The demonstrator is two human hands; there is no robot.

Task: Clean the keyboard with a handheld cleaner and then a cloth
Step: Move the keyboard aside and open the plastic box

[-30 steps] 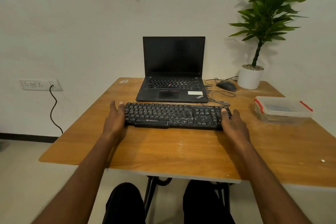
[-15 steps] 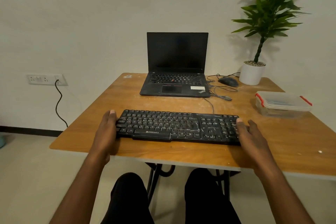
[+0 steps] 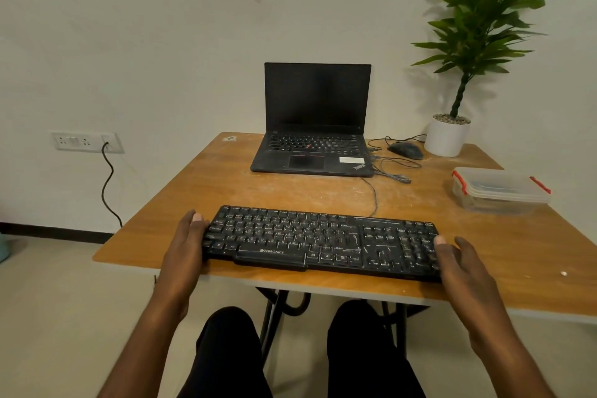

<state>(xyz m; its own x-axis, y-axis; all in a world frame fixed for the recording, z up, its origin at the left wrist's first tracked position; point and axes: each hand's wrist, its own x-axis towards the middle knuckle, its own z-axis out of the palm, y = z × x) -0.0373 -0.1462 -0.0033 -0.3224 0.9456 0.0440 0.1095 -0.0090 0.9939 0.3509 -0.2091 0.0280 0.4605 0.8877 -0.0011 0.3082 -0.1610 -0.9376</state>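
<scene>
A dusty black keyboard (image 3: 307, 241) lies on the wooden table (image 3: 290, 194), close to the near edge, with white specks and streaks across its keys. My left hand (image 3: 185, 245) holds its left end, thumb on top by the corner keys. At the right end, my right hand (image 3: 462, 268) grips the keyboard with the thumb over the number pad and the fingers along the side. A thin grey cable (image 3: 374, 197) runs from the keyboard's back toward the laptop. I see no handheld cleaner and no cloth.
An open black laptop (image 3: 316, 126) stands at the table's far side, a mouse (image 3: 405, 149) and loose cables to its right. A potted plant (image 3: 447, 136) fills the far right corner. A clear lidded container (image 3: 500, 189) with red clips sits at right.
Both hands have drawn the keyboard away from the laptop toward the table's near edge, and it now sits a little to the right of centre.
</scene>
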